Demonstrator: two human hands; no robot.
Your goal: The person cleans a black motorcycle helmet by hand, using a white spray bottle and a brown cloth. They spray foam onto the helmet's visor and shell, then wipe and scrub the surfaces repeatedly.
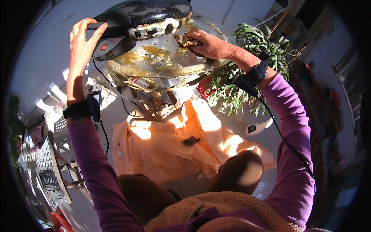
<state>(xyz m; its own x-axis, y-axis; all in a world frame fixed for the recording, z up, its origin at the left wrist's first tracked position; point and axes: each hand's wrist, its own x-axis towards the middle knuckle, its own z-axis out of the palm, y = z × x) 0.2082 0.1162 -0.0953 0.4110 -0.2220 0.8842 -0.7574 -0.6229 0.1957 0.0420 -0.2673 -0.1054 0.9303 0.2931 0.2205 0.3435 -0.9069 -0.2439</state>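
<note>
A black, rounded electric griddle [154,15] with a red indicator light stands tilted on a round glass-topped table [154,72] with a wicker rim. My left hand [82,42] grips its handle end, thumb on the near side and fingers round the back. Cream-coloured foam or residue [154,29] streaks the griddle's side. Just right of the griddle, my right hand [212,45] is closed on a crumpled, dirty brown wad [184,40]; whether it is cloth or paper I cannot tell. Wet yellow-brown smears [148,54] cover the glass below.
A peach-coloured sheet [166,154] lies on the floor before my knees, with a dark brown scrap [191,141] on it. Right of the table grows a leafy plant [266,50]. A woven chair [48,166] stands at left. A black cord [123,101] hangs from the griddle.
</note>
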